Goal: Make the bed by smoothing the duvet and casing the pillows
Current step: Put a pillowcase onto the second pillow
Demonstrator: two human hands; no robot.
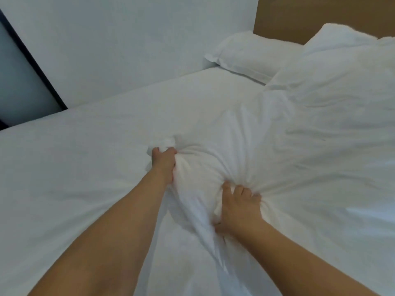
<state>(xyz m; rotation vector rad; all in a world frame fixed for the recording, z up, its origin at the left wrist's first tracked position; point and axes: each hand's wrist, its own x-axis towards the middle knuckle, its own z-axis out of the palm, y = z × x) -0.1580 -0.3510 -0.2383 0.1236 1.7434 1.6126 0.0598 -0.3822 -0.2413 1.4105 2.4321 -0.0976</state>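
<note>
A white duvet (pixel 310 159) lies rumpled across the right half of the bed, its folds fanning out from my two hands. My left hand (pixel 163 162) is clenched on a bunched corner of the duvet near the middle of the bed. My right hand (pixel 237 207) grips a gathered fold of the same duvet closer to me. A cased white pillow (pixel 245 54) lies flat at the head of the bed. A second, puffy white pillow (pixel 346 67) leans beside it at the right, partly on the duvet.
The white bed sheet (pixel 85 163) covers the left half of the mattress. A white wall (pixel 128 39) runs along the far side. A brown headboard (pixel 310 16) stands at the top right. A dark frame edge (pixel 36 65) crosses the left.
</note>
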